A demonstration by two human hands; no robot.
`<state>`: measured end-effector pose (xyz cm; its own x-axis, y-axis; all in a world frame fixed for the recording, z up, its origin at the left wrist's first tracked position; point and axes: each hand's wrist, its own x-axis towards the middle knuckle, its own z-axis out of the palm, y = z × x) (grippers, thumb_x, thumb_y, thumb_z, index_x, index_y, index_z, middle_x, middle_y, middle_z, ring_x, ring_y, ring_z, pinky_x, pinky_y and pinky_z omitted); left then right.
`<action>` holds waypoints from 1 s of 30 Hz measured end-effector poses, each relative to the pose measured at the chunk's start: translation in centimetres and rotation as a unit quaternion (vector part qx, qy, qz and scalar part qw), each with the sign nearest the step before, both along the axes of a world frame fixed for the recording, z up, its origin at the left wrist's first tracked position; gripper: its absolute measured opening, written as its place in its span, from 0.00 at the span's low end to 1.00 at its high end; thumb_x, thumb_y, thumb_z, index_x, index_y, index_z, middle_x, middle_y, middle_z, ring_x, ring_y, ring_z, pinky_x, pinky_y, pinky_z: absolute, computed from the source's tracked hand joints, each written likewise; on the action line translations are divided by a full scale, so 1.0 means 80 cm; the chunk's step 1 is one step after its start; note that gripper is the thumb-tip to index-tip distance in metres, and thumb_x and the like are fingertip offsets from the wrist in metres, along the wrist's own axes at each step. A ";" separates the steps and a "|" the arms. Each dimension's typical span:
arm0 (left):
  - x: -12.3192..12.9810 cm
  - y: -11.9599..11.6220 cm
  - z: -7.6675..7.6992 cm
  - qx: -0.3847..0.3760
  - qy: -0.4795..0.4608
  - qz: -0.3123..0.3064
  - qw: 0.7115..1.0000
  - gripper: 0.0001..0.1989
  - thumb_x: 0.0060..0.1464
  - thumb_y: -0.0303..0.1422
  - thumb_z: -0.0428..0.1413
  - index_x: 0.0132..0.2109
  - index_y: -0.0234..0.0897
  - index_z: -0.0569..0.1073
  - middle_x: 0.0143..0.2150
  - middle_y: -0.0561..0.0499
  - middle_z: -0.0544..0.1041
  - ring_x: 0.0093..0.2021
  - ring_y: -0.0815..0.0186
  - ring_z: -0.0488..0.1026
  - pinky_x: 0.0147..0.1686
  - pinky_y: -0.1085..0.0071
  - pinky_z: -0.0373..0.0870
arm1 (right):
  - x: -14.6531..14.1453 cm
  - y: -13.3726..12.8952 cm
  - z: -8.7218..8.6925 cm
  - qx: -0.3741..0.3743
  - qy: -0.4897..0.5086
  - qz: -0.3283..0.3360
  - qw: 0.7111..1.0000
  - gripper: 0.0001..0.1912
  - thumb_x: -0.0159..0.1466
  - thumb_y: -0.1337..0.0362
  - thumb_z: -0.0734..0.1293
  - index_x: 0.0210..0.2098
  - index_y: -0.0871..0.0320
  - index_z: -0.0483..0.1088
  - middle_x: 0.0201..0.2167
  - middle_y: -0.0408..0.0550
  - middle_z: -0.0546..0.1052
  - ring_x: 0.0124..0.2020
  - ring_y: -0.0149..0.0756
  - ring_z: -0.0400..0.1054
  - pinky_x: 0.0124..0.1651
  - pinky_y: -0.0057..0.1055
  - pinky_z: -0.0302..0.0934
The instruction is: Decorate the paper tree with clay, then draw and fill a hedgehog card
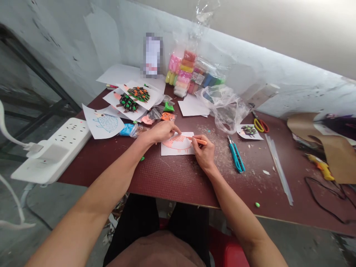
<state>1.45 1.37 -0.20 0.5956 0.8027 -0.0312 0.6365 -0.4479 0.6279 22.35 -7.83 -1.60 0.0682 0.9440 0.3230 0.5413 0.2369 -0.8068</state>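
My right hand [204, 151] is closed around an orange marker [200, 141], its tip on a small white paper [172, 151]. On that paper is an orange outline of a hedgehog, with a pink patch at the left end, short legs and rows of small orange marks on its body. My left hand [163, 131] lies over the paper's upper left part, fingers partly stretched and pressing down, with nothing held in it. Just behind that hand are small bags of orange clay [168, 116] and pink clay [147, 119].
A teal utility knife [236, 154] with its blade out, clear glue sticks [279, 170] and scissors [260, 125] lie to the right. Finished hedgehog cards [125, 102] and a power strip [55, 148] are left. Packs of coloured clay [185, 74] stand behind; a yellow glue gun [321, 167] lies far right.
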 end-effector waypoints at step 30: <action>0.000 0.003 -0.005 0.014 0.004 -0.005 1.000 0.23 0.51 0.23 0.52 0.50 0.40 0.85 0.43 0.45 0.85 0.39 0.62 0.77 0.41 0.68 0.69 | 0.000 -0.005 0.004 0.005 0.007 -0.031 0.999 0.13 0.66 0.55 0.65 0.31 0.57 0.74 0.26 0.45 0.76 0.24 0.31 0.64 0.29 0.29 0.58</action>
